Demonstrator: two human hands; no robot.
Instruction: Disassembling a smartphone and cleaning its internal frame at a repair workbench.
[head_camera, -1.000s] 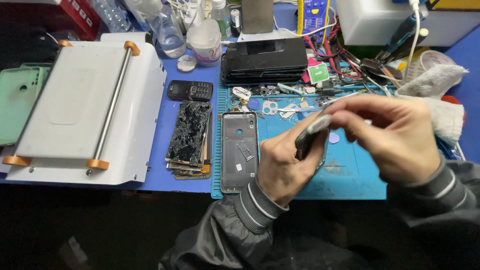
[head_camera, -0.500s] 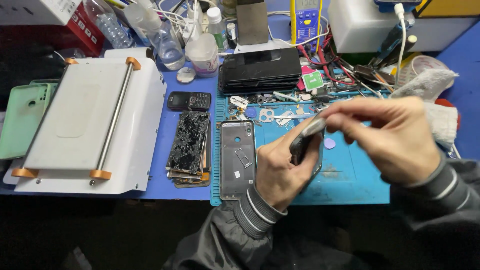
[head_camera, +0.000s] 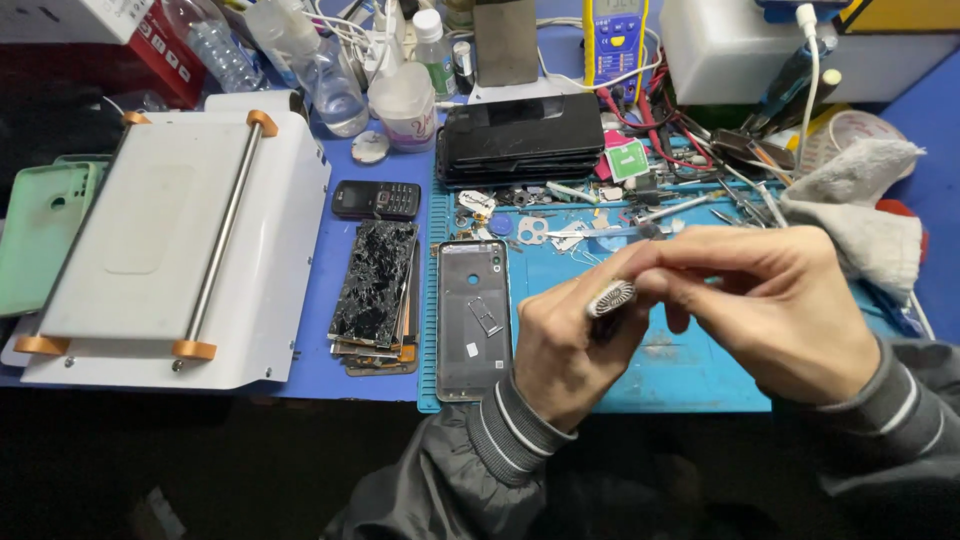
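1. The left hand (head_camera: 565, 345) keeps a closed grip on a small dark tool handle (head_camera: 607, 305). Its grey ribbed end shows just above the thumb, and the lower part is hidden inside the fist.
2. The right hand (head_camera: 770, 305) is also closed. Its thumb and first fingers pinch the top of the same handle, so the two grips touch each other at that point. I cannot tell which small part, if any, sits between the fingertips.
3. Both grips are raised over the blue work mat (head_camera: 690, 375) on the counter, not resting on it.
4. Just left of the left grip, the open phone frame (head_camera: 473, 320) lies flat on the mat with its inside up. Further left of it is the stack of cracked screens (head_camera: 375, 285).
5. Behind the grips, farther from the person, are loose screws and small metal parts (head_camera: 530, 228), and beyond them the pile of black phones (head_camera: 520, 140).
6. To do this step well, I think the left grip should hold the handle steady while only the right fingertips work.
7. It seems wise to keep both grips over the mat, so a dropped piece lands there and not among the loose parts.
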